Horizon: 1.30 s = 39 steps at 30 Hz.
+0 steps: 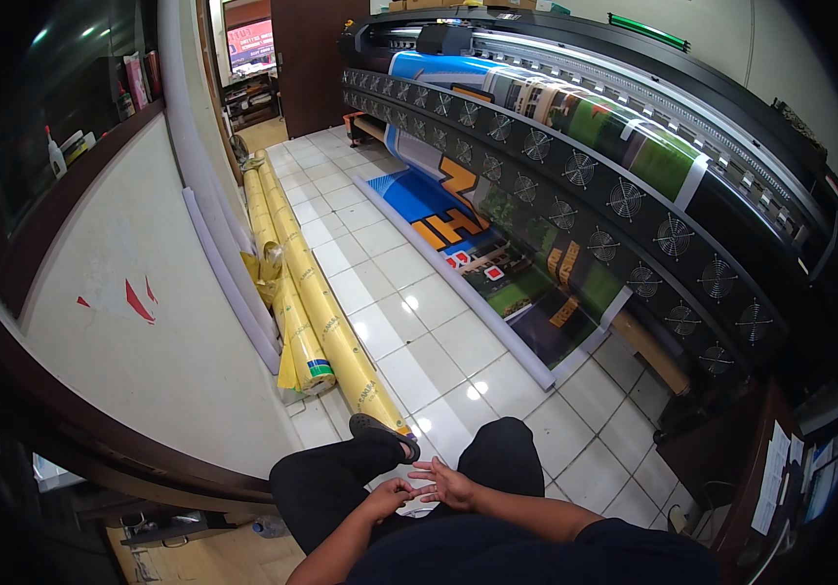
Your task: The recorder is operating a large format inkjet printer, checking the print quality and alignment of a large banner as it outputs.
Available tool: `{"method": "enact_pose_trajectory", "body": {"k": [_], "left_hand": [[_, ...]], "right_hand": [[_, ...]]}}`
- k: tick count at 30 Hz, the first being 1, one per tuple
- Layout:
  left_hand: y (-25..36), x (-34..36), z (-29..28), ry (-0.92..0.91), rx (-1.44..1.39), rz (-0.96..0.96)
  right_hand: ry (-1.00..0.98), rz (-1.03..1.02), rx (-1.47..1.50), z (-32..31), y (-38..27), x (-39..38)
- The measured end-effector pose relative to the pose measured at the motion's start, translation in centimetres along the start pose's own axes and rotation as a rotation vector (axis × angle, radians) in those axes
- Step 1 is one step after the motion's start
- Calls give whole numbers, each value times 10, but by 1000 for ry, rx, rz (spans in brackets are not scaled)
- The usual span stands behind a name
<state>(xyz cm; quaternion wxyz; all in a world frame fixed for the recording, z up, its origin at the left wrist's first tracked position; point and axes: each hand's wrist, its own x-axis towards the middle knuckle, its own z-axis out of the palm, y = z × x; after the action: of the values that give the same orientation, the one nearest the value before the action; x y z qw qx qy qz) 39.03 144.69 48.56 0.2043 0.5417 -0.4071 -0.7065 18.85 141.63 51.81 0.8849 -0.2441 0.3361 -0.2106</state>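
Note:
I am seated, and both hands meet above my lap, between my dark-trousered knees. My left hand point(389, 498) is closed, its fingertips curled against the fingers of my right hand; whether anything small is between them is hidden. My right hand point(446, 486) is open, palm partly showing, with fingers spread toward the left one. Beyond them, a dark clog-type shoe point(383, 437) is on my foot, close to the end of a yellow-wrapped roll point(326, 322).
A large-format printer point(575, 146) with a row of fans stands along the right. Its printed banner point(497, 253) hangs down onto the white tiled floor point(380, 283). Pale rolls point(229, 283) lean by the left wall. A wooden desk point(731, 497) with papers is at lower right.

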Motion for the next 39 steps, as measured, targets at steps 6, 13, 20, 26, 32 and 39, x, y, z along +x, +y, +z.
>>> {"method": "enact_pose_trajectory", "body": {"k": [6, 13, 20, 26, 32, 39], "left_hand": [[7, -4, 2, 7, 17, -28], [2, 1, 2, 0, 12, -33], [1, 1, 3, 10, 19, -40], [3, -2, 3, 27, -15, -1], [3, -2, 2, 20, -8, -6], [6, -2, 4, 34, -17, -18]], "right_hand": [[-10, 6, -10, 1, -1, -1], [-4, 8, -17, 2, -2, -3], [2, 4, -17, 1, -1, -2], [6, 6, -23, 2, -1, -2], [7, 11, -26, 2, -1, -2], [4, 12, -20, 1, -1, -2]]}}
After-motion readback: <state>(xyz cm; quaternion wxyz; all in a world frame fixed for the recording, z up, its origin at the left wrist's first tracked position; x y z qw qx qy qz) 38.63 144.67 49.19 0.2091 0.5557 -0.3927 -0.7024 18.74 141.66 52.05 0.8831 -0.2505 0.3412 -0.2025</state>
